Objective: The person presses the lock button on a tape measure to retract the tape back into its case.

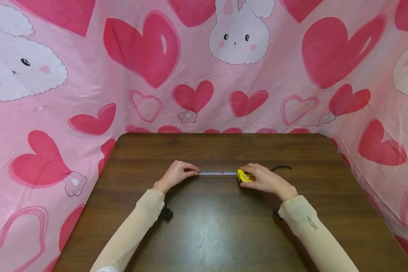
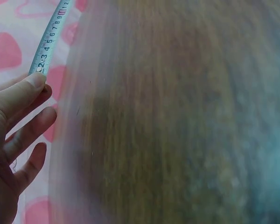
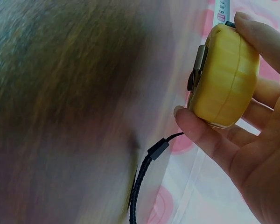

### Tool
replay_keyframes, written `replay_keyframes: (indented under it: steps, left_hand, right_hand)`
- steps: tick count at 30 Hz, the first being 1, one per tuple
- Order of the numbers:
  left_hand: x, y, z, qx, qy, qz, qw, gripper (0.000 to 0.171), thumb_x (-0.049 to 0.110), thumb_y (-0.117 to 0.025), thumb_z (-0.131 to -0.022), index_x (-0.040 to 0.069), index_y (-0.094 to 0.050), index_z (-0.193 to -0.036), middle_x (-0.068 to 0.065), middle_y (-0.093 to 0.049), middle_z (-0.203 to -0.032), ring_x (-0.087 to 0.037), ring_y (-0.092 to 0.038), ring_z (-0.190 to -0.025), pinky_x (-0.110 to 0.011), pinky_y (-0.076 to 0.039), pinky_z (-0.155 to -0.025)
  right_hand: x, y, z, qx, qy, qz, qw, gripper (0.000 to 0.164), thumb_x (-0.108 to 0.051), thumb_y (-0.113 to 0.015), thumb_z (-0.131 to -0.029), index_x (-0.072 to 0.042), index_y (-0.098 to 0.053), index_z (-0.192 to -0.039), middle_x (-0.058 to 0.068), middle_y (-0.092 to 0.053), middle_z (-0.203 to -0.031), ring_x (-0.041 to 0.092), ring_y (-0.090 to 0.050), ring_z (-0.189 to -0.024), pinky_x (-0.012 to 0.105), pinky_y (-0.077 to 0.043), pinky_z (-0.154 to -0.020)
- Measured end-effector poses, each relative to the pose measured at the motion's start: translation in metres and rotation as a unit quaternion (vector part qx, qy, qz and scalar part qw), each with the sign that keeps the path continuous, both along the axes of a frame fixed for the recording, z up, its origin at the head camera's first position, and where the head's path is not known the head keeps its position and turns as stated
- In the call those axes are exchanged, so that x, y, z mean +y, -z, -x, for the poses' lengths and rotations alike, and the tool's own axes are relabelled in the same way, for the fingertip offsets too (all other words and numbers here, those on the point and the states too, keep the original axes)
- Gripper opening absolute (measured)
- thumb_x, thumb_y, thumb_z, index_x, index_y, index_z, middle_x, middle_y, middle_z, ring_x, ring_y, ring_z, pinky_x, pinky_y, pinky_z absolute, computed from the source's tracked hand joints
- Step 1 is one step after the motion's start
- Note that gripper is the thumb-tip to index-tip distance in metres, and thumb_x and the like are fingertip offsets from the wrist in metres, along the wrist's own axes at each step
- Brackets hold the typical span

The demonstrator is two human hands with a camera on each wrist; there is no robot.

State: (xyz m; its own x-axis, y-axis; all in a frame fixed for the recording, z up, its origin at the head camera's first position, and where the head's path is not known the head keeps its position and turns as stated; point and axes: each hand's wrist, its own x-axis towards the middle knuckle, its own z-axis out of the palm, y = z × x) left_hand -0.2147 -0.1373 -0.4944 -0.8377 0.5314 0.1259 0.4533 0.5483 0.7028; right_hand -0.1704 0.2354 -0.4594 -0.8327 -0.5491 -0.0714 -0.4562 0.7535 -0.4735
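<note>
A yellow tape measure (image 1: pixel 246 176) is held by my right hand (image 1: pixel 263 180), with the thumb and fingers around its case in the right wrist view. From the case a stretch of blade (image 1: pixel 217 173) runs left, numbers showing, to my left hand (image 1: pixel 175 175). Thumb and forefinger of that hand pinch the blade's end, near the low numbers, in the left wrist view; its other fingers are loosely bent. A black wrist strap (image 3: pixel 141 182) hangs from the case. On the case's side a metal clip (image 3: pixel 200 58) shows.
Beneath both hands lies a brown wood-grain table (image 1: pixel 204 234) with rounded far corners. Pink cloth (image 1: pixel 197 68) with hearts and rabbit faces hangs behind it and along both sides. Small dark devices (image 1: pixel 167 213) sit at the wrists.
</note>
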Motion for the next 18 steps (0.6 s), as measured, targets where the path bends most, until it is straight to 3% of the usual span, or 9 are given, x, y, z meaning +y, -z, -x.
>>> replay_keyframes:
  steps: [18]
  left_hand:
    - [0.016,0.0,-0.001,0.006,0.015,-0.003,0.9999,0.011,0.02,-0.077,-0.095,0.021,-0.084,-0.105,0.008,-0.079,-0.102,-0.007,-0.072,-0.093,-0.033,-0.059,-0.087]
  right_hand:
    - [-0.006,0.0,-0.002,0.005,-0.007,0.005,1.0,0.064,-0.044,-0.077,-0.094,-0.005,-0.062,-0.142,0.01,-0.064,-0.132,0.026,-0.06,-0.115,0.051,-0.052,-0.104]
